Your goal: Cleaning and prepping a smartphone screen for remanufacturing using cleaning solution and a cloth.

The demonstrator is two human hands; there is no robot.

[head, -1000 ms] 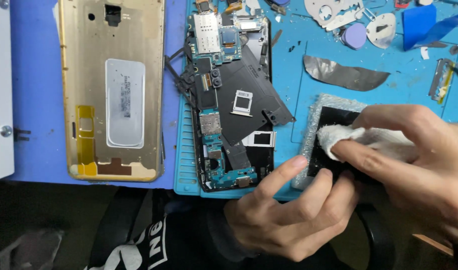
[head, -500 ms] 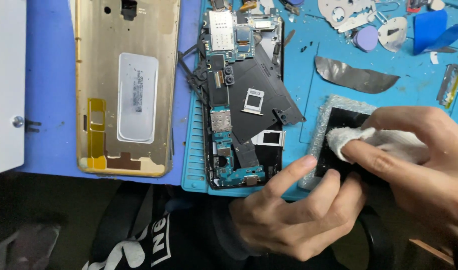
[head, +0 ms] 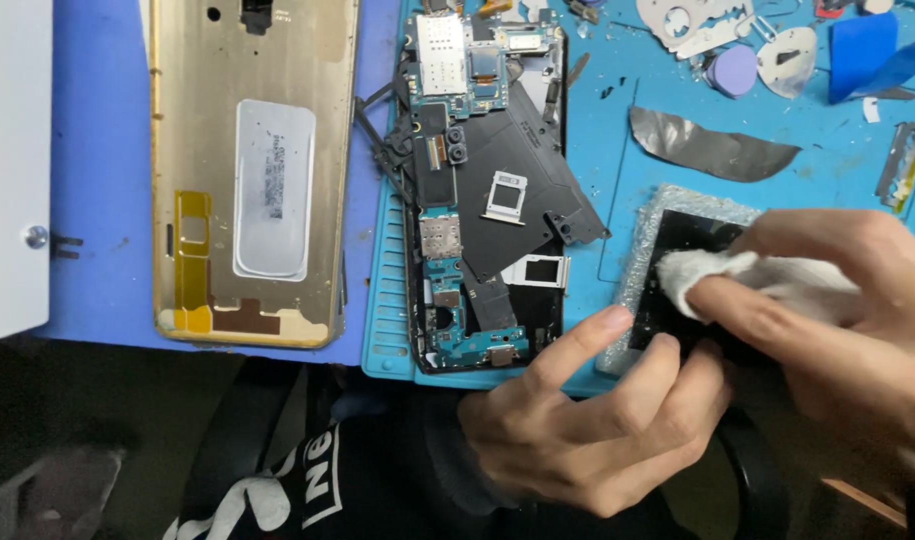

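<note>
A blue rubber work mat [head: 618, 130] covers the bench. On its left lies a gold metal phone back frame [head: 253, 170]; at the centre, an opened black phone body with exposed circuit boards [head: 483, 190]. At the mat's lower right edge sits a black glass panel with a silvery crumbled border [head: 678, 250]. The left hand [head: 593, 420] steadies the panel's near edge, fingers slightly spread. The right hand [head: 838, 320] pinches a white crumpled cloth [head: 738, 275], fingers closed together, pressing it on the glass.
</note>
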